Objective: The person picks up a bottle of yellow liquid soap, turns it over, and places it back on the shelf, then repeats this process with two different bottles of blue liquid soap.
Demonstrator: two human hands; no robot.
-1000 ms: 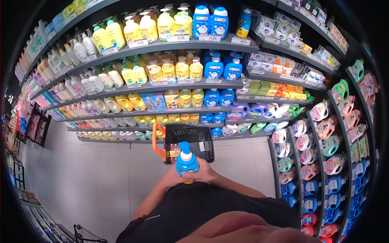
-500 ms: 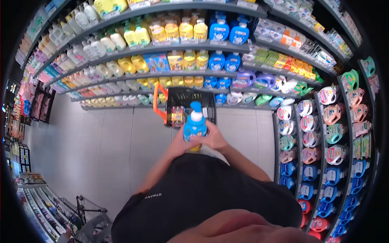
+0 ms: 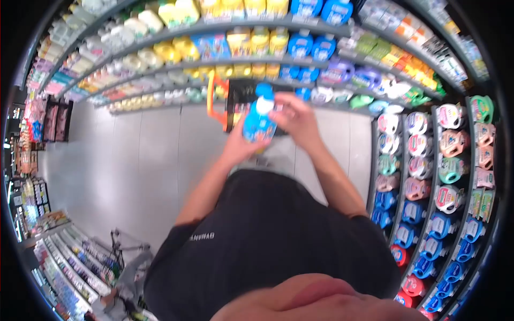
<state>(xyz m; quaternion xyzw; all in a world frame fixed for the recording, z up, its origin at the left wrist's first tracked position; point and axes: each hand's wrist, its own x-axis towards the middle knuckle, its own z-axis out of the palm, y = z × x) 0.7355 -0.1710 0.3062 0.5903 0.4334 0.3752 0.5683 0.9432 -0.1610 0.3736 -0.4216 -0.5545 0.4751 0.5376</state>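
Note:
A blue pump bottle (image 3: 258, 124) with a white collar and blue pump head is held up in front of the body. My left hand (image 3: 238, 140) is wrapped round its lower left side. Beside the bottle's white collar is my right hand (image 3: 294, 119), with bent fingers near or touching it; whether they grip the collar is unclear. Behind the bottle stands a black shopping basket (image 3: 234, 93) with an orange handle (image 3: 210, 99), partly hidden by the hands and bottle.
Shelves (image 3: 176, 68) of bottles and packs curve across the front. More shelves (image 3: 402, 171) with detergent bottles line the right side. At the lower left are a slanted rack (image 3: 69, 267) and part of another person (image 3: 131, 278).
My right hand has moved up from the bottle's body to its collar. My left hand still holds the bottle. The view has shifted, so basket and shelves appear higher.

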